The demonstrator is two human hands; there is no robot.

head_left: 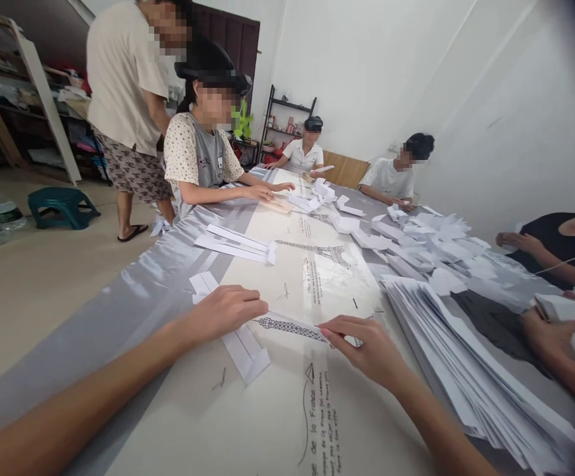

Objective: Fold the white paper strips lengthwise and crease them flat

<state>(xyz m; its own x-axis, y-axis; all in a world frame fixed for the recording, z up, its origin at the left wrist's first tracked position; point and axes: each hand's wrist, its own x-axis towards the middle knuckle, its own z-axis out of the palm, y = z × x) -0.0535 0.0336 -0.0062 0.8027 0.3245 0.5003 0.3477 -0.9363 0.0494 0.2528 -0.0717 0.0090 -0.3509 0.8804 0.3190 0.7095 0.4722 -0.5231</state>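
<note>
A narrow white paper strip stretches between my two hands, hard to make out against the pale table runner. At its left end, my left hand is closed, fingertips pinched together. My right hand pinches the other end between thumb and fingers, over a printed Eiffel Tower drawing. Partly beneath my left hand lies a folded white paper piece with a lengthwise slit and a turned-up end. Beyond it rests a similar folded paper piece.
A stack of white paper sheets lies right of my right hand. Behind it spreads a heap of folded paper pieces. Several people sit around the table, and one person stands at the left. A green stool is on the floor.
</note>
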